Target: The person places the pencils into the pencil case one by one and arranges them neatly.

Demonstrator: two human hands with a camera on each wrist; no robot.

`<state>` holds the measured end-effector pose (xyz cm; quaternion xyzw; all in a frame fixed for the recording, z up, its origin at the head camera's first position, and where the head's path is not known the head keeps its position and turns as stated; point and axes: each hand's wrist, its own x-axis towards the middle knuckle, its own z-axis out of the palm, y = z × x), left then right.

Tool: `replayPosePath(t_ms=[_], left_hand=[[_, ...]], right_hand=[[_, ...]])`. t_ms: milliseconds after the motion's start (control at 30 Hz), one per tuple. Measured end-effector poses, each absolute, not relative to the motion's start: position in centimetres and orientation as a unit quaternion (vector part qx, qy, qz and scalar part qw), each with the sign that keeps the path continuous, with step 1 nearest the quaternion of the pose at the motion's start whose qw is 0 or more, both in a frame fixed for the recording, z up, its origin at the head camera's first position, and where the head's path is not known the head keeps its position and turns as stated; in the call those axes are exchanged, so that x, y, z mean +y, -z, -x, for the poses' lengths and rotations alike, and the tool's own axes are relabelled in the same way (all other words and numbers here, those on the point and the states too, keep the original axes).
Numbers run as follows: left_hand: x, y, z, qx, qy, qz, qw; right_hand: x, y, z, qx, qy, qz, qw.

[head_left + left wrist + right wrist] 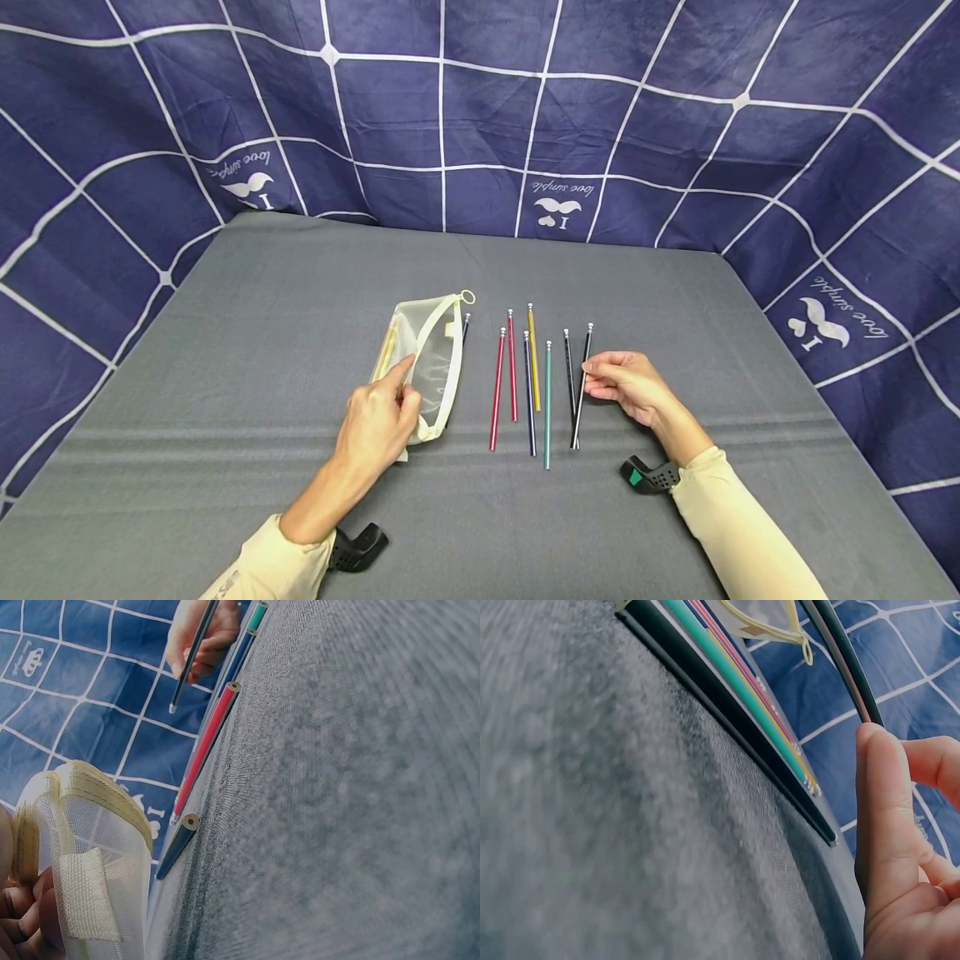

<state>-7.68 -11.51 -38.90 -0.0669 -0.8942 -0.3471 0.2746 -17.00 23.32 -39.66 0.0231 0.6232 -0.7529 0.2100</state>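
Note:
A translucent pencil pouch (438,379) with pale yellow zipper edging stands gaping on the grey table. My left hand (378,421) grips its near-left edge, the index finger stretched along the mesh. In the left wrist view, curled fingers show behind the pouch's rim (105,799). My right hand (628,387) pinches a black pencil (581,404) between thumb and fingertips, and the right wrist view shows it lifted off the cloth. Just left of it lies another black pencil (568,367). Green (547,408), blue (530,400), yellow (535,367) and red pencils (497,392) lie further left.
Another blue pencil (466,327) lies partly hidden by the pouch's right side. A ring pull (468,297) sticks out at the pouch's far end. Grey cloth (300,333) covers the table, and a blue checked curtain (487,108) hangs around its back and sides.

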Motion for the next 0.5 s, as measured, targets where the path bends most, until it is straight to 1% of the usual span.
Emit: replayPosePath(t_ms=[500], left_hand=[[-11.5,38.9,7.8,-0.893,0.349,0.069,0.275]], right_hand=[[20.8,39.5,18.4,0.597,0.776,-0.012,0.204]])
